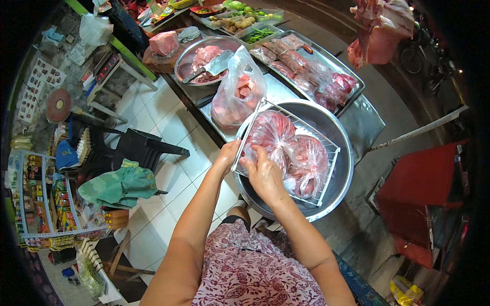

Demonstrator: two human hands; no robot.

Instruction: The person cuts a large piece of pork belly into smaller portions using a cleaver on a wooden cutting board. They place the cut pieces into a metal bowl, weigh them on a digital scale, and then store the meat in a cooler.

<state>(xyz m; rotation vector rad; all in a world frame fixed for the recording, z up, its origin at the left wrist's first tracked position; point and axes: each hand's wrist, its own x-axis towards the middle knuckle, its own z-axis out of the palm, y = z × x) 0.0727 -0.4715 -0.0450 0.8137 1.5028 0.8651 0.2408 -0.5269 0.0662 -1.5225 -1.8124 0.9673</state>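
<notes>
My left hand [229,154] is closed around the left edge of a white wire rack [326,192]. The rack lies tilted over a wide metal basin [343,135]. Two knotted clear plastic bags of red meat rest on it: a larger bag [270,133] on the left and a smaller bag [309,162] on the right. My right hand [265,176] is at the larger bag's lower left, its fingers bent against the plastic; the fingertips are partly hidden. Beyond the basin, a thin plastic bag of meat chunks [237,99] stands close to the rack's corner.
A cleaver [214,64] lies across a metal bowl [182,57] of meat. Beside it, a metal tray [352,94] holds packed meat. Raw meat [383,30] hangs at the upper right. Stacked dark chairs [138,148] stand left, a red box-like cart [421,191] right.
</notes>
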